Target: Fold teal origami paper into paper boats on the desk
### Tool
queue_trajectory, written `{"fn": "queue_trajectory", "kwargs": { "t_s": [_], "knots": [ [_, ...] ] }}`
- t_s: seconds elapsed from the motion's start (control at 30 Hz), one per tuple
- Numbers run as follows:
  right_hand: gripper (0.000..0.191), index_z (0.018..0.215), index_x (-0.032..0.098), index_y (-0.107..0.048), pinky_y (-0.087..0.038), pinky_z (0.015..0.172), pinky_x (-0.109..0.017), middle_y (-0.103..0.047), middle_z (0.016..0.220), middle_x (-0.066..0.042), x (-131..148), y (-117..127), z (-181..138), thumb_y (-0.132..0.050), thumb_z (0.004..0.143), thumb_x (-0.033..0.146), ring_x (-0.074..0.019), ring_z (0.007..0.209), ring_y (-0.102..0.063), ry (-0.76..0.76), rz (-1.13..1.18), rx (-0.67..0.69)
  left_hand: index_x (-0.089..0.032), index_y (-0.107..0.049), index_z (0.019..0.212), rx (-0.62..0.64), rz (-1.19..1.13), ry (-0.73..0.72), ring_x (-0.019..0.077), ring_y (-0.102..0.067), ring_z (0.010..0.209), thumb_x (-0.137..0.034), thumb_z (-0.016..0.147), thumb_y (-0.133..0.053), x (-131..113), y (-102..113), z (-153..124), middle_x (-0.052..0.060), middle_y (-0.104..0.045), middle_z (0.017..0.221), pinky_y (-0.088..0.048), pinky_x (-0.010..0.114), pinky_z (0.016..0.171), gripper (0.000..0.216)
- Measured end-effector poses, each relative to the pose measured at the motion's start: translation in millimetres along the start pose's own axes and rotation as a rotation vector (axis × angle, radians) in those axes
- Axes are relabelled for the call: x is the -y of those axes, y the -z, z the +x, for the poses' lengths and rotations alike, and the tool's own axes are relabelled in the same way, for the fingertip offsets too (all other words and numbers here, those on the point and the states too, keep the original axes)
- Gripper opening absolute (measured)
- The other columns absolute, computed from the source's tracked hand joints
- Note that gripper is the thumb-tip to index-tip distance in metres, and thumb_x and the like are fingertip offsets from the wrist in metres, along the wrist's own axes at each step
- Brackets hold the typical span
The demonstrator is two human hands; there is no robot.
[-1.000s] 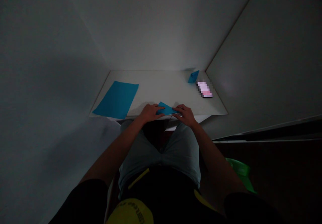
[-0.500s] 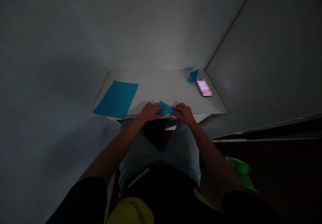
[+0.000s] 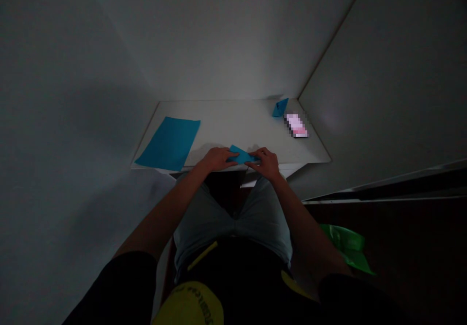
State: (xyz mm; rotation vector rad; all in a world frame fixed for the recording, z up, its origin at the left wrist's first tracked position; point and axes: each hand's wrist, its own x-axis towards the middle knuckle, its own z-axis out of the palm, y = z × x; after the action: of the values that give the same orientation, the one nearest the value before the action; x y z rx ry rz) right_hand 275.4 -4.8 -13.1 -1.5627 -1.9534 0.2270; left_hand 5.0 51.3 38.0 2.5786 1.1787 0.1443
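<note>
Near the front edge of the white table, a small folded piece of blue paper is held between my two hands. My left hand grips its left side, thumb toward me and fingers on the far side. At the right end, my right hand pinches the paper with thumb and fingers. Parts of the paper are hidden under the fingertips. A larger flat sheet of blue paper lies to the left. Toward the back right stands a folded blue paper shape.
On the right of the white table lies a phone with a lit, blurred screen. Walls enclose the table at the back and both sides. A green plastic object is low on the right, by the dark floor.
My right thumb has shifted slightly left along the folded paper. Both hands keep their hold, and the other things stay where they were apart from a slight shift of the view.
</note>
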Motion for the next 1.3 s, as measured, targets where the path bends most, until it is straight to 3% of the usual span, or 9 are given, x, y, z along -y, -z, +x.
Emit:
{"fn": "queue_trajectory", "kwargs": {
  "t_s": [0.2,0.5,1.3],
  "knots": [
    [0.045,0.118,0.032,-0.082,-0.049,0.099,-0.046,-0.071,0.116,-0.009,0,-2,0,-0.079,0.092,0.067,-0.0295,0.109,-0.07,-0.025,-0.003,0.002,-0.034,-0.068,0.151,0.041,0.111,-0.036,0.033,-0.072,0.111,-0.058,0.094,-0.073,-6,5,-2,0.011,-0.076,0.126,-0.05,0.037,0.089,0.062],
    [0.051,0.12,0.029,-0.081,-0.044,0.097,-0.043,-0.072,0.121,-0.009,6,-1,-1,-0.071,0.095,0.072,-0.0282,0.111,-0.069,-0.045,-0.072,0.018,-0.033,-0.057,0.16,0.162,0.209,-0.101,0.0295,-0.072,0.111,-0.062,0.104,-0.057,-2,15,2,0.011,-0.075,0.129,-0.049,0.035,0.087,0.064],
    [0.053,0.117,0.028,-0.081,-0.042,0.097,-0.044,-0.071,0.119,-0.01,10,-2,0,-0.067,0.096,0.075,-0.0296,0.111,-0.067,-0.065,-0.093,0.012,-0.032,-0.057,0.16,0.133,0.244,-0.084,0.03,-0.072,0.112,-0.056,0.102,-0.06,-8,13,-1,0.012,-0.074,0.133,-0.051,0.037,0.088,0.063]
  ]
}}
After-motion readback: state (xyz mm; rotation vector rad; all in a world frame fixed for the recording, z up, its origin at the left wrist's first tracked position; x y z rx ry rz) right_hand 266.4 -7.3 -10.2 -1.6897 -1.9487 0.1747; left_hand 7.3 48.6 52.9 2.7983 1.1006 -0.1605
